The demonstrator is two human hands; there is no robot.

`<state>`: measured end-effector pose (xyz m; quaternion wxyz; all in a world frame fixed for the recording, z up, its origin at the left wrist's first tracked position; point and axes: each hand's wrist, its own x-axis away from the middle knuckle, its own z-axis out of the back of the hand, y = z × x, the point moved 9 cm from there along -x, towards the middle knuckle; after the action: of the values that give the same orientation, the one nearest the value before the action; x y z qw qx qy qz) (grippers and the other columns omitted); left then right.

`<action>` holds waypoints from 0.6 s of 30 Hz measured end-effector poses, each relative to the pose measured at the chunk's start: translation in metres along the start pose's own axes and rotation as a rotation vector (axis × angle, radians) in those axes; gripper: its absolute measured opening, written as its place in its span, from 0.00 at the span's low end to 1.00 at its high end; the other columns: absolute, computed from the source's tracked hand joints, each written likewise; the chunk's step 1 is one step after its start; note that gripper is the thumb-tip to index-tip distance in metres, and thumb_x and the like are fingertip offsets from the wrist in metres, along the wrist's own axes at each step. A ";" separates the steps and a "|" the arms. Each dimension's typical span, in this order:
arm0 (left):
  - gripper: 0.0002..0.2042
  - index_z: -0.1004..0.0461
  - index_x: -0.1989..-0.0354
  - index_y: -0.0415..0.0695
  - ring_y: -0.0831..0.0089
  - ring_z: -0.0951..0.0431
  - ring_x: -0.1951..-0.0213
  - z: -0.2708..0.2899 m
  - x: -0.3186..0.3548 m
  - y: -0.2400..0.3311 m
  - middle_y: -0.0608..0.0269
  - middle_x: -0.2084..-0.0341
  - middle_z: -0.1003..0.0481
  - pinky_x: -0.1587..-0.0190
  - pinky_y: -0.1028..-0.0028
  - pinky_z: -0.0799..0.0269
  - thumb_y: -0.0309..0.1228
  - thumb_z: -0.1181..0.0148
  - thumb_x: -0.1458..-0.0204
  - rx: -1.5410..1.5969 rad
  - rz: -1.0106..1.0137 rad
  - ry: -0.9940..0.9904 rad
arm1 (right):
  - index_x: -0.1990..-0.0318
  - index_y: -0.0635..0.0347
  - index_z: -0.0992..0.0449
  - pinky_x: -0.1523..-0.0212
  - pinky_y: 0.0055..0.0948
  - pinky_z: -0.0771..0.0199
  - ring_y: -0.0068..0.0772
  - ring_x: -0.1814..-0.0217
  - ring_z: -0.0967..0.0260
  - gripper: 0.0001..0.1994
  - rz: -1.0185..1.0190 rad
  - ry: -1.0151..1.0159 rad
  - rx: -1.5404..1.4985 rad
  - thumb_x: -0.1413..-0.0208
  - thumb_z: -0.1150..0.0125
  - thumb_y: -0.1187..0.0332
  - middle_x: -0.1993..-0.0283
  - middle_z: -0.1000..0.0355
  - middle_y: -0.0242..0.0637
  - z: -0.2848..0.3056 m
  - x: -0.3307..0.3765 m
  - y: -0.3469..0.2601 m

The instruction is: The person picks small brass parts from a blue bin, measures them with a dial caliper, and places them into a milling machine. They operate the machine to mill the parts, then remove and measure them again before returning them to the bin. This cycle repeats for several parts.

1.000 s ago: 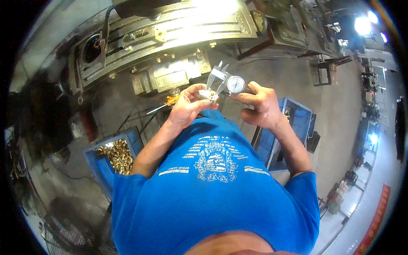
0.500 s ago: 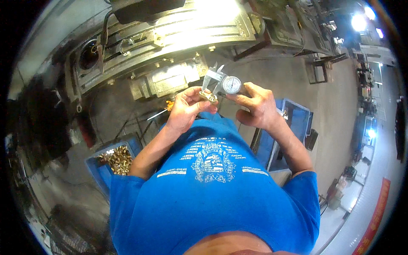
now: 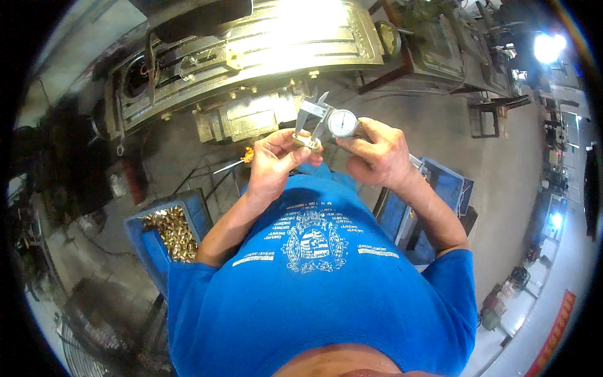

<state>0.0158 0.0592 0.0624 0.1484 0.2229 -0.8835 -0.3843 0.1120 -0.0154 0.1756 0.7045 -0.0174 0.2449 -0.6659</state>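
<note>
In front of my chest, my left hand (image 3: 274,162) pinches a small brass-coloured metal part (image 3: 307,142) between thumb and fingers. My right hand (image 3: 382,154) grips a dial caliper (image 3: 342,123) by its dial end, thumb and forefinger closed on it. The caliper's long jaws point down at the part, one jaw at each end of it. Whether both jaws touch the metal I cannot tell. Just left of my left hand lies an orange-handled tool with a thin metal shaft (image 3: 230,166), like a screwdriver.
A blue bin (image 3: 146,242) of brass-coloured parts (image 3: 175,234) stands at my left. Another blue bin (image 3: 447,183) is at my right, partly behind my forearm. Ahead is a machine's slotted metal table (image 3: 270,63), brightly lit. A dark metal stand (image 3: 492,116) is farther right.
The view has shifted slightly, showing more of the left bin. Both hands keep their grips; the brass-coloured part has turned a little between the caliper jaws.
</note>
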 end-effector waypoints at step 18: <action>0.12 0.29 0.59 0.36 0.66 0.22 0.68 -0.014 -0.007 -0.016 0.51 0.68 0.23 0.64 0.68 0.24 0.21 0.41 0.54 0.005 0.044 0.060 | 0.70 0.53 0.23 0.78 0.33 0.32 0.39 0.77 0.35 0.15 0.025 0.018 -0.075 0.74 0.41 0.72 0.75 0.37 0.39 0.003 0.018 0.026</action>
<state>0.0323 0.0440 0.0594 0.1826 0.2153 -0.8843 -0.3718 0.1370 -0.0307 0.1635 0.7095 -0.0347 0.2761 -0.6474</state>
